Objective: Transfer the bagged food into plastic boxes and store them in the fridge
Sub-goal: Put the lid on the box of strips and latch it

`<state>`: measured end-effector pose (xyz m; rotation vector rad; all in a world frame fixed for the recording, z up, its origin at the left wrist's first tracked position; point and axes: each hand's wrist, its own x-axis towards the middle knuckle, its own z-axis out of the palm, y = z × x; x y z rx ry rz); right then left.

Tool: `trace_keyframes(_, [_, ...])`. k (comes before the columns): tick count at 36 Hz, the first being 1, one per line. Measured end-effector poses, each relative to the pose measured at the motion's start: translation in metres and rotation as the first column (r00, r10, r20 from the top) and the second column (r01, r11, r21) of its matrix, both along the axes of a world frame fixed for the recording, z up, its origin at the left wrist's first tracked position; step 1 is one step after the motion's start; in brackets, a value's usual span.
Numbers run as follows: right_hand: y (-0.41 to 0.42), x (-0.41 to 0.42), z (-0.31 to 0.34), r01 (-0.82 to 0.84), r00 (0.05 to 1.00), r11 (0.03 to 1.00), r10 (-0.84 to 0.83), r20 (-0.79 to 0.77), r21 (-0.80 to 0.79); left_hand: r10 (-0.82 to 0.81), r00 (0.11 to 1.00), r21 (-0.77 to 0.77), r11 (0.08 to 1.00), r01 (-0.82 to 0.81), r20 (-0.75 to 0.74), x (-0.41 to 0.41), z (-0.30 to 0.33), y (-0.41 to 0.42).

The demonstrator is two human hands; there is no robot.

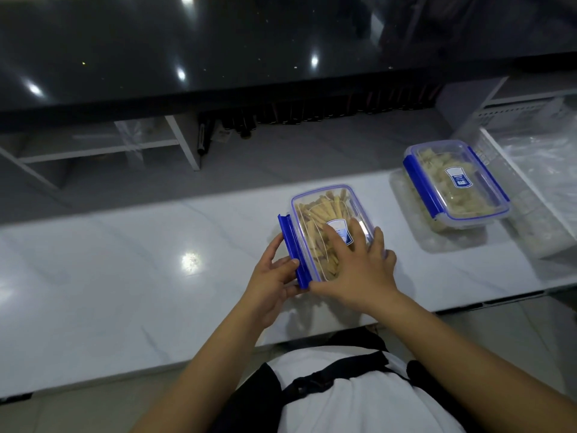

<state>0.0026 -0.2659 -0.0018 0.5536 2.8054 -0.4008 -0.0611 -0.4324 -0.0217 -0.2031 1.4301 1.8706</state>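
On the white table a clear plastic box of pale food sticks sits near the front edge. The right hand lies spread, fingers straight, on its lid, while the left hand pinches the raised blue side clip. A second box, clips down, rests on a clear bag to the right.

Bare forearms, left hand and right hand without gloves or rings, white shirt, black apron with black straps across the chest
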Motion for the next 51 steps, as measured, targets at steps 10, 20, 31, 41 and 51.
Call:
trace_keyframes(10, [-0.002, 0.008, -0.009, -0.056, 0.993, 0.988, 0.07, -0.093, 0.147, -0.04, 0.997, -0.061, 0.998, 0.036, -0.067, 0.003, 0.004, 0.004])
trace_keyframes(20, [0.0, 0.011, -0.004, -0.092, 0.994, 0.994, 0.095, -0.057, 0.051, -0.077, 0.925, -0.319, 0.946, -0.05, -0.372, 0.012, 0.008, 0.031])
trace_keyframes(31, [0.004, 0.018, 0.013, -0.133, 0.989, 0.99, 0.135, 0.061, -0.046, -0.134, 0.928, -0.397, 0.918, -0.016, -0.347, 0.003, 0.011, 0.038])
trace_keyframes(41, [0.094, -0.003, 0.038, 0.397, 0.876, 0.552, -0.467, 0.122, -0.733, -0.117, 0.964, -0.407, 0.913, 0.01, -0.238, 0.001, 0.018, 0.036])
trace_keyframes(51, [0.12, -0.021, 0.025, 0.453, 0.858, 0.407, -0.441, 0.263, -0.793, -0.119, 0.973, -0.464, 0.886, 0.015, -0.196, 0.004, 0.027, 0.037])
